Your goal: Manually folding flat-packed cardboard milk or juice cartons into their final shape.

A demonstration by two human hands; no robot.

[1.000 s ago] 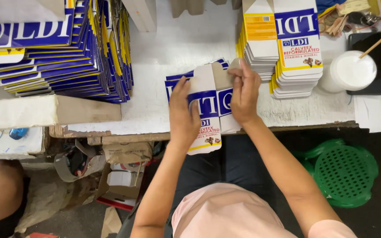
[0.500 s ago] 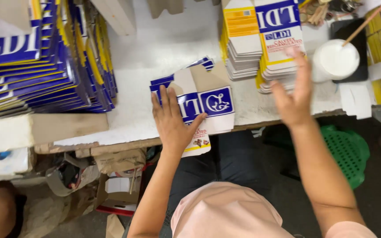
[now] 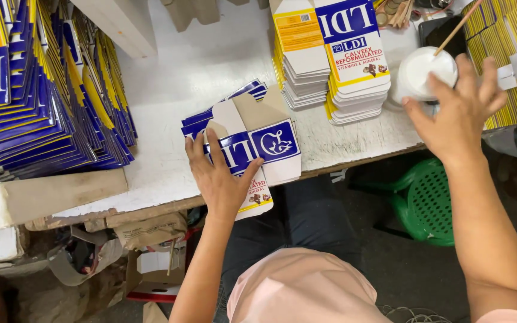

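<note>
Cardboard in blue, white and yellow made up the flattened carton [image 3: 252, 146] lying at the near edge of the white worktable [image 3: 198, 72], its lower end hanging slightly over the table's lip. The left hand [image 3: 219, 179] lay flat on that carton, fingers spread and palm down, pressing rather than clutching it. Under the top carton a few more flat blanks fanned out toward the far side. The right hand [image 3: 459, 116] hovered open, fingers spread and holding nothing, just beside a round white pot [image 3: 426, 72] with a thin wooden stick [image 3: 459, 27] leaning out of it. Whether the fingertips touched the pot could not be told. Between the two hands, farther back on the table, stood two neat stacks of flat cartons [image 3: 336, 60], one showing a yellow panel and the other a blue one. A large slanted pile of blue and yellow blanks [image 3: 43, 96] filled the table's left side. Below the right forearm a green plastic stool [image 3: 429, 200] stood on the dark floor, and the person's pink shirt [image 3: 303, 287] showed at the bottom.
</note>
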